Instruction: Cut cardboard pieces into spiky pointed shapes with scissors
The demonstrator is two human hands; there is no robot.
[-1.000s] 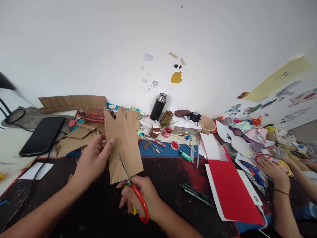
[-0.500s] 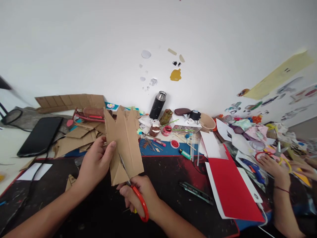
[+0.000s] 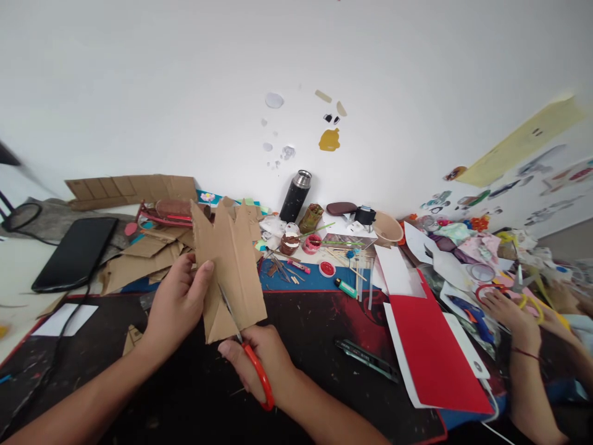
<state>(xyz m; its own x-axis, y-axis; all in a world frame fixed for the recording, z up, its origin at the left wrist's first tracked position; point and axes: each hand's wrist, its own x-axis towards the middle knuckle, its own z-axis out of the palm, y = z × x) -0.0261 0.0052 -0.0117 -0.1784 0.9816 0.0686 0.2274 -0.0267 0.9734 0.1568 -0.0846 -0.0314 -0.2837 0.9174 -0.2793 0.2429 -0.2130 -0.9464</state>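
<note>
A piece of brown cardboard [image 3: 235,266] with jagged points along its top edge is held up above the dark mat. My left hand [image 3: 178,304] pinches its left edge, thumb in front. In my right hand [image 3: 273,364] is a pair of scissors [image 3: 262,378] with red handles, fingers wrapped through the loops. One blade lies across the front of the cardboard's lower part, pointing up and left; the other blade is hidden behind it. Loose cardboard scraps [image 3: 139,266] lie beyond my left hand.
A black tablet-like device [image 3: 76,254] lies at left. Beyond stand a black flask [image 3: 295,196] and paint jars [image 3: 312,243]. A utility knife [image 3: 365,360] and red folder [image 3: 447,352] lie to the right. At far right, another person's hand [image 3: 509,315] holds scissors [image 3: 519,285].
The cardboard and both my hands have shifted slightly left. The scissor blades have closed somewhat on the cardboard. At far right, the other person's hands have moved a little.
</note>
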